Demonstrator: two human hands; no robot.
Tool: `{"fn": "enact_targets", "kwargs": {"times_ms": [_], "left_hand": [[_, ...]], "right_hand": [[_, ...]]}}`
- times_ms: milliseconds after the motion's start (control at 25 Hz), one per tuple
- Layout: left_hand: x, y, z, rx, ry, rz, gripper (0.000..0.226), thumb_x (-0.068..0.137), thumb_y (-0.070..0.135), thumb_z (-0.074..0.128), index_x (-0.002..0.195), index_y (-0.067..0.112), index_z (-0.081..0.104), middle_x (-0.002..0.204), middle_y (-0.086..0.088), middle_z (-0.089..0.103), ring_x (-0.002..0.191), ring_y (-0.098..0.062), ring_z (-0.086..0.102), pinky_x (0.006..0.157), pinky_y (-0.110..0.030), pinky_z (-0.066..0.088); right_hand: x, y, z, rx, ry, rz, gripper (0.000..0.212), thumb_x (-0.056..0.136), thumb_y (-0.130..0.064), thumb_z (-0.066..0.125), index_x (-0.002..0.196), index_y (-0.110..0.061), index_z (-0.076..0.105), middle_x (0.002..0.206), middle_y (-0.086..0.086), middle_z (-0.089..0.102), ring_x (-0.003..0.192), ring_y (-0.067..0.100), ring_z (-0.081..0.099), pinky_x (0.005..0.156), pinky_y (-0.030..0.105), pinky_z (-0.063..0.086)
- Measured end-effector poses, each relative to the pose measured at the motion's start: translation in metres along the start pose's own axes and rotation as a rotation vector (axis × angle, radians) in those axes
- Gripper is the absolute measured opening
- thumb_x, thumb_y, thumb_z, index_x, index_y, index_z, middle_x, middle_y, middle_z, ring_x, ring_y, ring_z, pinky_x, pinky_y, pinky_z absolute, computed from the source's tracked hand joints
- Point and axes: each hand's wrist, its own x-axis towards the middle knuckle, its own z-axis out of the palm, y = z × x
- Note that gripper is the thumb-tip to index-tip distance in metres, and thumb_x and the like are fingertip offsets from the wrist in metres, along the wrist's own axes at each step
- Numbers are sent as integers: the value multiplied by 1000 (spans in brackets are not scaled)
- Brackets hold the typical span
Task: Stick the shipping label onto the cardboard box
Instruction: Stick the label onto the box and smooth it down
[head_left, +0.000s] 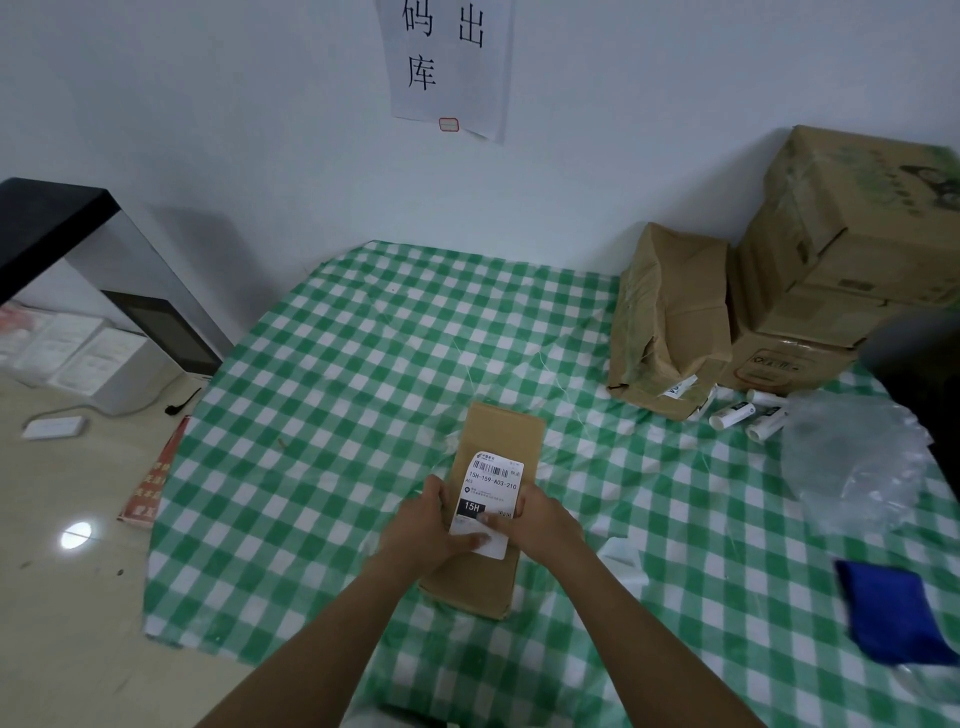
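Note:
A long, flat cardboard box (500, 426) lies on the green-checked tablecloth in the middle of the view. A white shipping label (492, 480) with a barcode and a black "15H" block lies on the box's top face. My left hand (427, 525) rests on the label's left and lower edge, thumb across its bottom corner. My right hand (537, 519) presses on the label's lower right edge, thumb on the paper. The lower part of the label is partly hidden by my fingers.
Stacked brown cartons (831, 270) and a crumpled carton (670, 322) stand at the back right, with several white tubes (732, 415) beside them. Clear plastic wrap (852, 462) and a blue cloth (888, 613) lie at the right. A white device (109, 358) sits at the left.

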Motion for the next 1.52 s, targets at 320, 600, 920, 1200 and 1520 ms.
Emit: {"fn": "enact_targets", "kwargs": {"times_ms": [320, 600, 920, 1200, 1520], "left_hand": [[2, -2, -4, -24, -58, 34, 77, 53, 53, 88, 98, 20, 34, 98, -5, 67, 89, -23, 65, 72, -39, 54], [0, -4, -12, 4, -117, 80, 75, 54, 50, 88, 99, 21, 36, 83, 2, 62, 77, -20, 62, 64, -34, 50], [-4, 3, -3, 27, 19, 23, 53, 77, 57, 69, 97, 22, 36, 98, -3, 70, 85, -21, 68, 75, -44, 57], [-6, 5, -1, 9, 12, 11, 51, 78, 57, 68, 97, 22, 36, 98, -3, 70, 85, -21, 68, 76, -47, 57], [-6, 9, -3, 6, -7, -23, 54, 75, 55, 72, 95, 23, 33, 99, -2, 70, 88, -22, 67, 75, -42, 56]], "right_hand": [[2, 3, 0, 1, -10, 4, 64, 68, -68, 65, 123, -37, 51, 113, -15, 69, 99, 11, 66, 86, 37, 53], [2, 3, 0, -18, -2, -13, 66, 67, -70, 64, 123, -39, 50, 113, -15, 70, 98, 10, 66, 83, 36, 54], [8, -7, 0, -250, 135, -7, 71, 61, -84, 48, 108, -33, 63, 96, -4, 69, 98, 19, 62, 79, 37, 55], [8, -3, -2, -248, 157, -4, 56, 82, -76, 41, 77, -23, 57, 86, 0, 68, 86, 21, 65, 75, 37, 55], [19, -18, -5, -327, 196, 89, 65, 81, -77, 41, 99, -20, 66, 96, 3, 70, 91, 23, 66, 71, 32, 49]]}}
